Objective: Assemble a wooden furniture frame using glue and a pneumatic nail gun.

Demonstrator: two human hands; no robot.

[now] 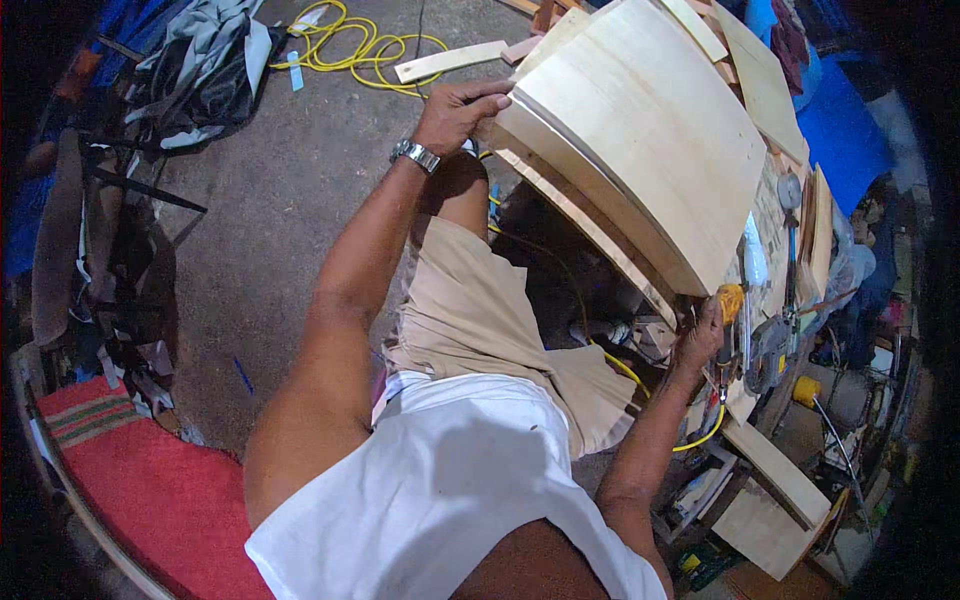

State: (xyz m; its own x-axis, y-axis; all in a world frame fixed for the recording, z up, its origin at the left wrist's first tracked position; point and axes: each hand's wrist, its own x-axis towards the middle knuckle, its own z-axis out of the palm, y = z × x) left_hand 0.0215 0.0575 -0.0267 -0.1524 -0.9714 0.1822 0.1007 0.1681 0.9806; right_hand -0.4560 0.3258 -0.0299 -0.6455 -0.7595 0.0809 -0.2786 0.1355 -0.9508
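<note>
A pale plywood box (645, 145), its broad panel facing up, tilts over the edge of a cluttered work surface. At its far left corner my left hand (455, 122) grips the edge, thumb on top and the other fingers partly hidden; a metal watch (416, 154) is on that wrist. My right hand (699, 338) is closed round the near right corner, with most of its fingers out of sight beneath the wood. Just beside that hand is a yellow-orange tool part (731, 302). Below the box's side runs a long wooden edge (590, 232).
A coiled yellow hose (365, 50) and a wood strip (450, 61) lie on the concrete floor (255, 240). Crumpled grey and black sheeting (205, 70) is at far left, red fabric (150, 490) at near left. Tools and wood offcuts (765, 528) crowd the right side.
</note>
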